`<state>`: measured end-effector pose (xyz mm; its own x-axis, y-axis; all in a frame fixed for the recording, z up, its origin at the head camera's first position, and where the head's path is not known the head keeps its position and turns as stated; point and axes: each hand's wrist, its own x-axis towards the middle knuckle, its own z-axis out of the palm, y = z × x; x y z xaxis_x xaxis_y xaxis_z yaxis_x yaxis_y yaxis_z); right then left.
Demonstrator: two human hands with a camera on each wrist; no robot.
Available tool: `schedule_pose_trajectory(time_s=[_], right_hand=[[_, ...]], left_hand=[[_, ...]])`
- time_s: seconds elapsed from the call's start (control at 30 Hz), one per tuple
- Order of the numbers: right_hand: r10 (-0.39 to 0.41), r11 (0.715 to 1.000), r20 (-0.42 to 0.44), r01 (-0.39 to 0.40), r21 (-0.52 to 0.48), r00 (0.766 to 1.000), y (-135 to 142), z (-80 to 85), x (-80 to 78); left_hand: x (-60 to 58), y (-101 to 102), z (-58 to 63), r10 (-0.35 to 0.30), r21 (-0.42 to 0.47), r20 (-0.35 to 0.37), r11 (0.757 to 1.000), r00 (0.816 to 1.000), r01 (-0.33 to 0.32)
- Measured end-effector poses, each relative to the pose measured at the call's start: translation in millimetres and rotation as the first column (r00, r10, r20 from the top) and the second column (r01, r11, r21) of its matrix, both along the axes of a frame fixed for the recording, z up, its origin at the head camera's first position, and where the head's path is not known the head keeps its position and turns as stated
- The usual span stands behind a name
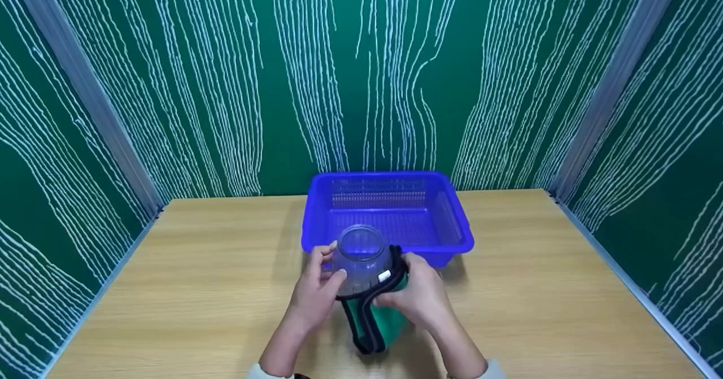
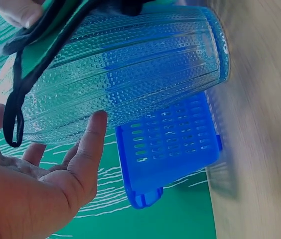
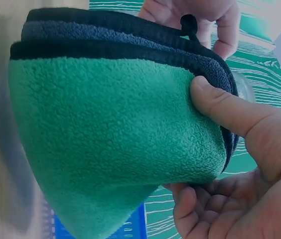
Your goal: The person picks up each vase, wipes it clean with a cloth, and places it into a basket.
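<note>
A clear, bumpy-textured glass jar (image 1: 359, 277) stands tall between my two hands, its round mouth facing up. My left hand (image 1: 316, 291) holds its left side, thumb at the front and fingers further back. In the left wrist view one fingertip touches the glass (image 2: 140, 74). On the other side, my right hand (image 1: 421, 291) grips a green towel (image 3: 105, 119) with grey backing and black edging, thumb on the green face. The towel drapes against the jar's right and front. A small white tag (image 1: 384, 275) shows on it. The jar's base is hidden in the head view.
Just behind the jar, a blue plastic basket (image 1: 452, 248) with slotted walls stands on the wooden table (image 1: 226, 288). Green walls (image 1: 282, 181) with white wavy lines enclose the table at the back and both sides, with metal posts (image 1: 599, 91) in the corners.
</note>
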<state>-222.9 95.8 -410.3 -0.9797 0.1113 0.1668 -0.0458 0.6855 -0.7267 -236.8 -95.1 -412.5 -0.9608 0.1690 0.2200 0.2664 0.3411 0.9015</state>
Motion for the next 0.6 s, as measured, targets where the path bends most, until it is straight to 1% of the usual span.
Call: schedule_pose_trajectory(time_s=[0.1,0.2,0.3,0.43,0.5,0.6], right_hand=[[-0.013,1.0,-0.029,0.013,-0.024,0.999,-2,3.9,2.3],[-0.028,0.998,-0.053,0.025,-0.054,0.998,-3,7.5,4.2],[-0.044,0.997,-0.086,0.038,-0.071,0.995,-5,9.8,5.0],[-0.051,0.997,-0.125,0.043,-0.063,0.991,-6,10.4,5.4],[-0.047,0.998,-0.122,0.041,-0.054,0.991,-6,10.0,5.2],[-0.038,0.999,-0.08,0.036,-0.025,0.996,-4,8.4,4.3]], left_hand=[[-0.2,0,0.1,-0.001,-0.008,0.02,1.0,1.0,0.001],[-7.4,-3,-12.3,0.001,-0.02,0.034,1.0,0.999,-0.001],[-7.6,-3,-13.9,0.004,-0.017,0.049,1.0,0.999,-0.003],[-7.2,-2,-13.7,0.002,-0.003,0.056,1.0,0.998,-0.002],[-7.3,-2,-13.4,0.002,-0.002,0.048,1.0,0.999,-0.002],[-7.3,-2,-13.1,0.004,-0.006,0.032,1.0,0.999,-0.003]])
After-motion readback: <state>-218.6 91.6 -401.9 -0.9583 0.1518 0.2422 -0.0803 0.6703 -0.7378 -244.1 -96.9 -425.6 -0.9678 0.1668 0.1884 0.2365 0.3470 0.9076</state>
